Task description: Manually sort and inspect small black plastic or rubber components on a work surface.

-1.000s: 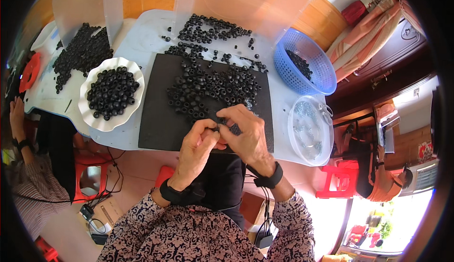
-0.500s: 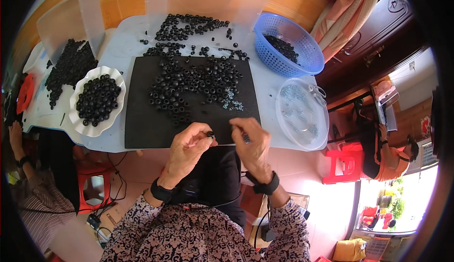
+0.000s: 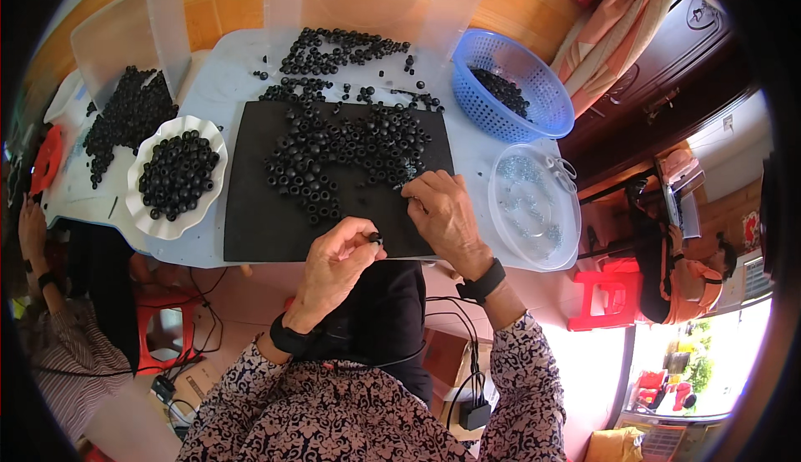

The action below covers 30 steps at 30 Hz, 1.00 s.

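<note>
Near the front edge of a black mat, my left hand is closed in a pinch on a black bead. The bead sticks out between thumb and index finger. My right hand is over the mat's right part, fingers bent together beside a small patch of clear bluish bits. Whatever its fingertips hold, if anything, is hidden. Loose black round beads, many with open holes, spread over the mat's middle and far side. Dark bands circle both wrists.
Left of the mat stands a white scalloped dish of black beads. At right are a blue perforated basket and a clear round tub with bluish bits. Clear bins lie behind. Another person's hand is at far left.
My right hand has moved forward from the mat's front edge to the clear bits. My left hand stays nearly in place, still pinching the bead.
</note>
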Available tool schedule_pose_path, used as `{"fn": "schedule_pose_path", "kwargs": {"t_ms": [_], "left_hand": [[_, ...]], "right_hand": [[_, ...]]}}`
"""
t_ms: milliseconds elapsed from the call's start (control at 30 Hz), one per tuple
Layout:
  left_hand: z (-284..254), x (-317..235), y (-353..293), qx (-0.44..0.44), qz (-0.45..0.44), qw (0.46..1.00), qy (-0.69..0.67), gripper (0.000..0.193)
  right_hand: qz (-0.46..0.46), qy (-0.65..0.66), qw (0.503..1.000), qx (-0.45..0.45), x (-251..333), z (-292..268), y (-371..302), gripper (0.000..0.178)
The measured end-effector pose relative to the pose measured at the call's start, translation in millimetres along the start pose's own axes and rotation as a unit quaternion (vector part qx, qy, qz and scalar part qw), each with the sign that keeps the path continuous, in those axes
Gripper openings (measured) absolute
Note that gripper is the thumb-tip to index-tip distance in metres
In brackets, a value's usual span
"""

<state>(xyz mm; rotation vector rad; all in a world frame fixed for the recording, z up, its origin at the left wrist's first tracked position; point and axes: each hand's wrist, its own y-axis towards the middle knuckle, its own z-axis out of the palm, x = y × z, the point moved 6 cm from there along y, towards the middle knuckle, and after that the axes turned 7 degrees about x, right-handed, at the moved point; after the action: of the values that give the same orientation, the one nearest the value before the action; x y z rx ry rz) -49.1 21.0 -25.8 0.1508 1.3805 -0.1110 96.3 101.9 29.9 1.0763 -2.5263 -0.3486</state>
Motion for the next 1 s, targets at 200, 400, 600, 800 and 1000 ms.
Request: {"fn": "schedule_pose_path", "kwargs": {"t_ms": [200,400,600,800,1000], "left_hand": [[-2,-1,0,-0.012,-0.046,0.999,-0.015,0.013],[-3,-4,0,-0.021,-0.036,0.999,-0.032,0.011],[-3,-1,-2,-0.023,-0.036,0.997,-0.059,0.011],[1,-4,0,-0.021,-0.028,0.998,-0.047,0.010],[-2,-3,-2,-0.039,-0.025,0.999,-0.028,0.010]], "right_hand": [[0.240,0.485,0.841,-0.021,3,19,-16,0.015],[0.233,0.546,0.804,-0.021,34,31,-25,0.013],[0.223,0.582,0.779,-0.066,35,38,-34,0.012],[0.223,0.608,0.759,-0.060,33,39,-36,0.012],[0.195,0.558,0.805,-0.056,35,37,-34,0.011]]}}
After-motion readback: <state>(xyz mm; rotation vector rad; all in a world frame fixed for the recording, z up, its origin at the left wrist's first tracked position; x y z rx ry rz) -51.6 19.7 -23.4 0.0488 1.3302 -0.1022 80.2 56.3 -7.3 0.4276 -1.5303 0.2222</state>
